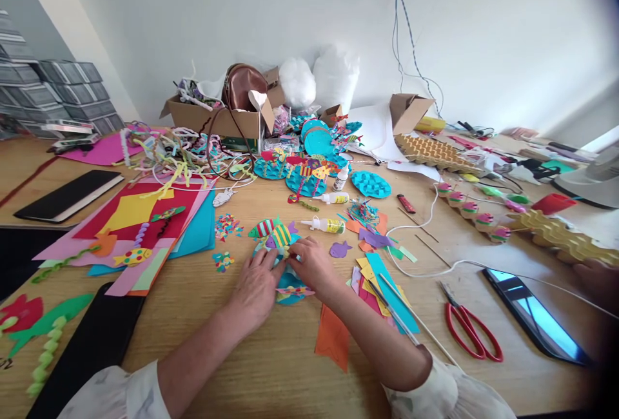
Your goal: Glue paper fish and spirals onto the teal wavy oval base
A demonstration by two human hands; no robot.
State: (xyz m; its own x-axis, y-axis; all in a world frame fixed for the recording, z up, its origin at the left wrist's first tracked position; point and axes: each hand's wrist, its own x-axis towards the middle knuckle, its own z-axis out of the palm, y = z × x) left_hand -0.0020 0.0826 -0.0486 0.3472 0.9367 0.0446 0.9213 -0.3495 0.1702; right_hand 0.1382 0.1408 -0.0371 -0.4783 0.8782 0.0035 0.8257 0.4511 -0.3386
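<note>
A blue textured disc [291, 298] with paper fish on it lies on the table under both hands. My left hand [254, 283] is closed at the disc's left side, gripping it with fingers and thumb. My right hand [312, 265] bends over the disc's middle with its fingertips pinched together; what is between them is hidden. A yellow striped paper fish [282, 236] and a green and red striped fish [264, 228] stand just beyond my fingers. A glue bottle [326, 225] lies behind my right hand, with a purple paper fish [340, 249] to the right.
Red-handled scissors [469, 329] and a phone [534, 316] lie to the right, near another person's hand [592, 280]. Coloured paper sheets [193, 225] and a black notebook [70, 194] are at left. Finished blue discs [371, 184] and a cardboard box [246, 124] stand behind. A white cable [435, 272] crosses the right side.
</note>
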